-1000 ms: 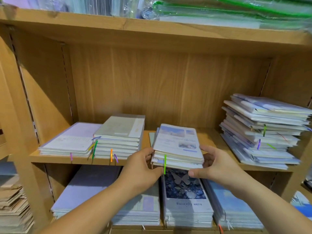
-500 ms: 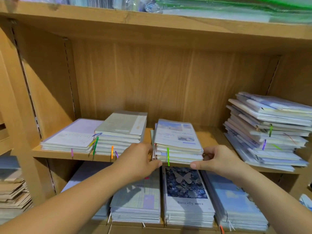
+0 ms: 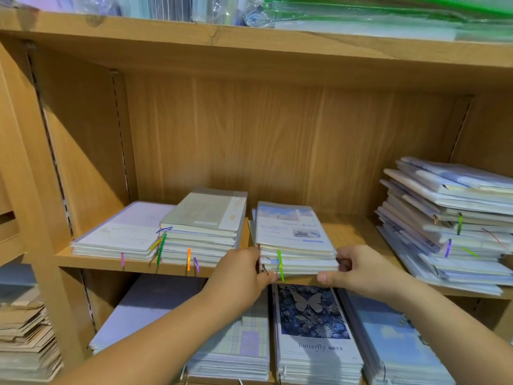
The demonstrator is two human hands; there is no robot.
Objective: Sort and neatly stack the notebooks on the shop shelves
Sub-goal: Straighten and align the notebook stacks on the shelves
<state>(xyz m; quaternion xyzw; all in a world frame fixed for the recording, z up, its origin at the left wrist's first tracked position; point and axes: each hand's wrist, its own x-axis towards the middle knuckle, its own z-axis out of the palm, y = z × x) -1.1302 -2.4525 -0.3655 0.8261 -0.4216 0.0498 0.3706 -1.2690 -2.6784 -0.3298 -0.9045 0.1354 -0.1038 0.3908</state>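
A small stack of notebooks [image 3: 291, 232] with a pale sky-picture cover and a green ribbon lies on the middle wooden shelf [image 3: 91, 259]. My left hand [image 3: 241, 273] grips its front left corner and my right hand [image 3: 358, 270] grips its front right corner. To its left stand a grey-green stack [image 3: 205, 218] and a low lilac stack [image 3: 125, 232]. At the far right of the shelf sits a tall, untidy, fanned-out pile of notebooks [image 3: 449, 218].
The shelf below carries rows of notebooks, among them a dark Butterfly cover [image 3: 311, 315] and a blue sky cover [image 3: 388, 334]. Plastic-wrapped goods [image 3: 361, 12] lie on the top shelf. Brown paper items [image 3: 25, 337] are piled at the lower left.
The held stack has been lowered from a tilted, lifted position and pushed back flat onto the shelf. Both hands stayed at its front corners.
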